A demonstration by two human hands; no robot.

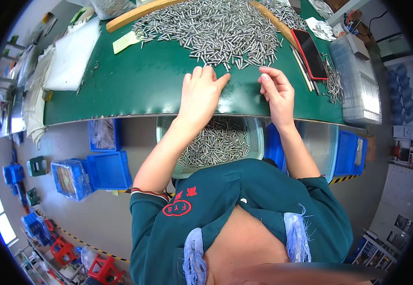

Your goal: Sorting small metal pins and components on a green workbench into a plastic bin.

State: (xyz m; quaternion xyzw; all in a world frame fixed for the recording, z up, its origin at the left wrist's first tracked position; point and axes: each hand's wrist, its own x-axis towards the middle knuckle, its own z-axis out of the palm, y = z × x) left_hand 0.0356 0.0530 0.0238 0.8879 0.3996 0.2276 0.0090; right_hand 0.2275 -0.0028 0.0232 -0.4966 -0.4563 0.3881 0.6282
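Note:
A broad heap of small metal pins covers the far middle of the green worktable. At its near edge my left hand lies low over the table, back upward, its bent fingertips by the nearest pins and its thumb held apart. My right hand hovers to the right of it, thumb and index finger close together and the other fingers curled. Whatever may be between those fingertips is too small to make out. Below the table edge, a pale green basket holds many more pins.
Wooden strips border the heap. To the right are a red-edged phone, thin rods, loose longer pins and clear plastic trays. A yellow note and white sheets lie left. Blue bins stand on the floor.

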